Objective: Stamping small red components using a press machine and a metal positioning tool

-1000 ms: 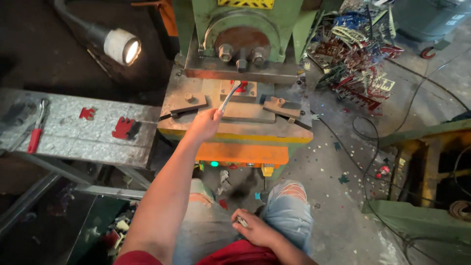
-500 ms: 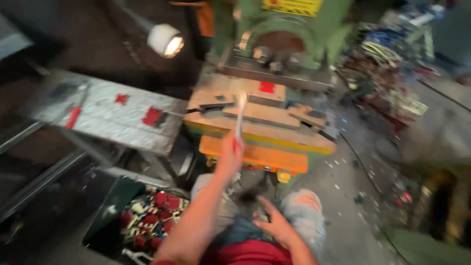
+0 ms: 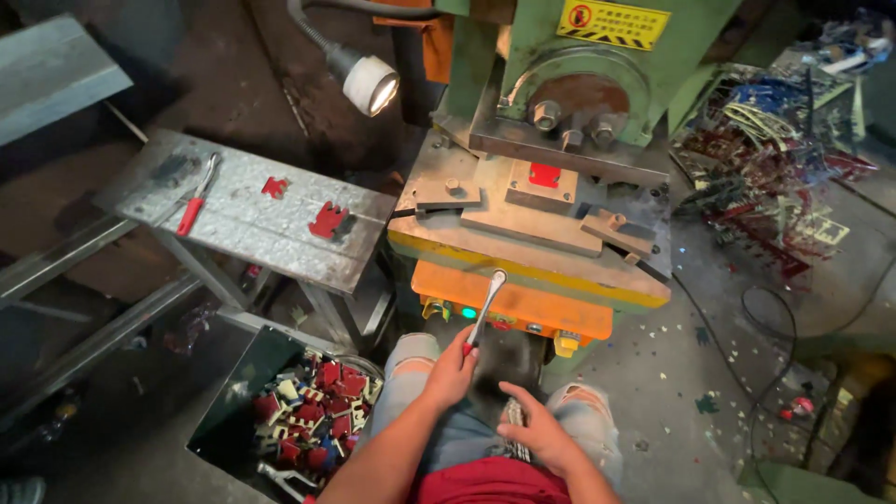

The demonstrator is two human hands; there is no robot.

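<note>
The press (image 3: 560, 140), a big green machine with an orange front panel, fills the middle of the view, and the person sits right against it with both knees under its yellow-edged bed, which puts the die area within easy reach of either hand. A red piece (image 3: 544, 175) lies on the steel plates of the bed, under the ram. A lamp (image 3: 371, 84) on a bent neck points down at that bed, presumably to light the working spot. To the left stands a metal side table (image 3: 233, 224), close enough to reach, with 2 red pieces (image 3: 327, 221) and a red-handled tool (image 3: 196, 201) lying flat on it. Below it, beside the left knee, an open bin (image 3: 233, 397) holds a heap of small red and pale parts (image 3: 313, 411). The left hand (image 3: 450, 373) is raised in front of the panel, forearm stretched forward, fingers closed around the lower end of a thin metal tool (image 3: 485, 308) that slants up and away, its tip level with the panel's top edge. The right hand (image 3: 537, 431) rests low on the lap, fingers curled loosely over a small stack of grey parts (image 3: 513, 427); how firmly it holds them cannot be told.
</note>
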